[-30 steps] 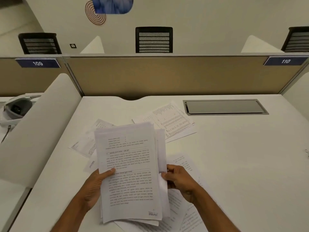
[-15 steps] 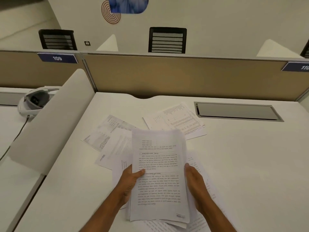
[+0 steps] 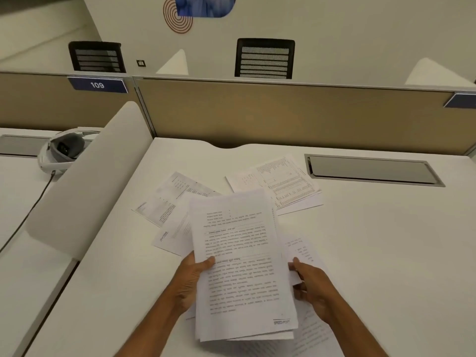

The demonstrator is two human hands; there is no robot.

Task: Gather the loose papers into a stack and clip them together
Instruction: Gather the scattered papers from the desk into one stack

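At the near middle of the white desk (image 3: 373, 240), a thick stack of white printed papers (image 3: 244, 266) is held just above the surface, long side running away from the person, lower sheets fanned out unevenly at the near edge. Left hand (image 3: 189, 282) grips the stack's left edge, thumb on the top page, fingers hidden beneath. Right hand (image 3: 313, 287) holds the right edge, fingers curled against it. Loose printed sheets lie flat on the desk: an overlapping group (image 3: 170, 202) to the left of the stack, sheets with tables (image 3: 286, 184) beyond it, and more pages (image 3: 301, 248) under the right hand. A grey rectangular cable hatch (image 3: 371, 170) sits far right.
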